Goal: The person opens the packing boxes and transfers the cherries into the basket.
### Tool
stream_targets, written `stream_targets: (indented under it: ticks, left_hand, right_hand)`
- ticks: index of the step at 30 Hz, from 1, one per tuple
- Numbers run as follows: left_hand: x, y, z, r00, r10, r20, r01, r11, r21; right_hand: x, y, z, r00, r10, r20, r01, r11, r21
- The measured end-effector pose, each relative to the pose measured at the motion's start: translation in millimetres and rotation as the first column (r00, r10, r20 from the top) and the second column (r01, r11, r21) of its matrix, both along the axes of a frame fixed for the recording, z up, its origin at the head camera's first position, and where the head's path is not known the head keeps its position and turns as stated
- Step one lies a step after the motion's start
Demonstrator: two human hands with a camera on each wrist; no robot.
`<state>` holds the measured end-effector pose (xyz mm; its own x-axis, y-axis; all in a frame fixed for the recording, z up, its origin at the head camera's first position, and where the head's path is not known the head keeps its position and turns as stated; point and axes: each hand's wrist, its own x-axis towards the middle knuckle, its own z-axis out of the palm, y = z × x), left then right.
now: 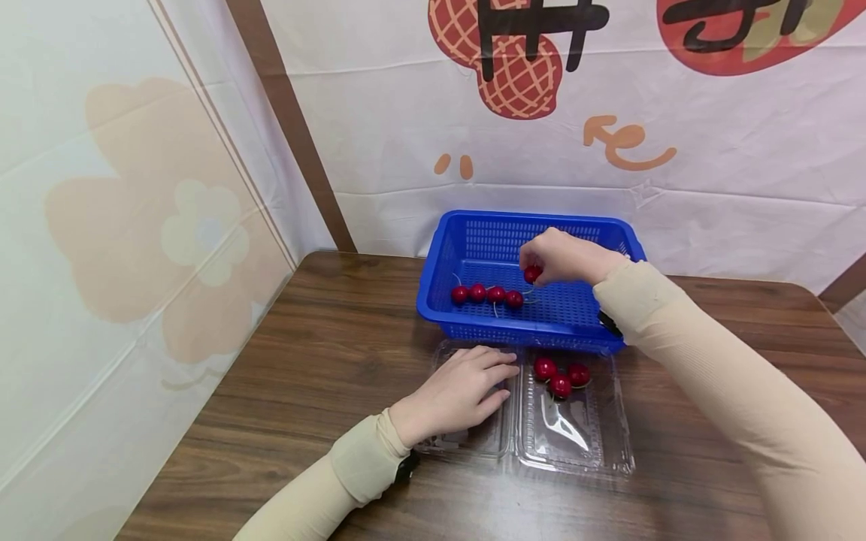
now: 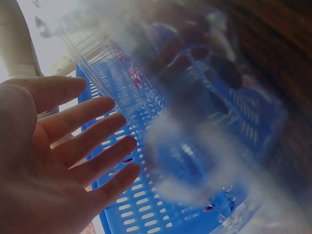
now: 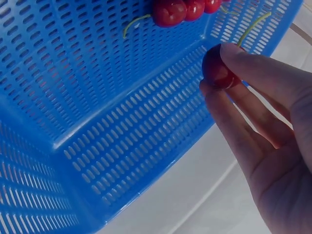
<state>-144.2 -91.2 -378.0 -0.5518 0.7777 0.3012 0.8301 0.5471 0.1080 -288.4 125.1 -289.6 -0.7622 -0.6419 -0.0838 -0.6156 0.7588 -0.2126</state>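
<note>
Head camera: nearest you on the brown table (image 1: pixel 304 361), your left hand (image 1: pixel 453 394) lies over the left half of a clear plastic container (image 1: pixel 612 439), its fingers straight and slightly spread, gripping nothing. That flat, loose pose probably serves to steady the light plastic, though you cannot tell from these views how firmly it presses, if at all. The right half lies spread beside it, leaving its hollow exposed from above. Three cherries (image 1: pixel 560 386) sit clustered at its far end, the side closest to the basket, perhaps because that makes the shortest reach.

Just beyond stands the blue basket (image 1: pixel 487 329), long side toward you, likely so its whole floor stays within reach. Four cherries (image 1: pixel 496 294) line its floor in a row toward the left, stems pointing various ways.

Farther in, your right hand (image 1: pixel 568 259) reaches over the basket, thumb and fingertips pinching a single cherry (image 3: pixel 214 68). The right wrist view shows its stem sticking out past the thumb; holding the round body rather than the stem should give a surer grip. Behind everything hangs a printed cloth (image 1: pixel 379 113).
</note>
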Motion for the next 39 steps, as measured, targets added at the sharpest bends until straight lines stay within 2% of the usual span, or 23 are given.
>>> stream_targets:
  ticks: [15, 31, 39]
  left_hand:
    - [0.0, -1, 0.8, 1.000, -0.003, 0.012, 0.003, 1.000, -0.006]
    - [-0.4, -2, -0.3, 1.000, 0.000, 0.008, 0.000, 1.000, -0.009]
    - [0.1, -2, 0.7, 1.000, -0.001, 0.007, 0.001, 1.000, -0.012]
  right_hand:
    - [-14.7, -7, -7.1, 0.999, -0.040, 0.022, 0.039, 0.999, 0.037]
    - [-23.0, -11, -9.6, 0.995, -0.066, 0.068, 0.064, 0.997, 0.041]
    - [-29.3, -9, -18.3, 0.991, -0.083, 0.106, 0.076, 0.995, 0.067]
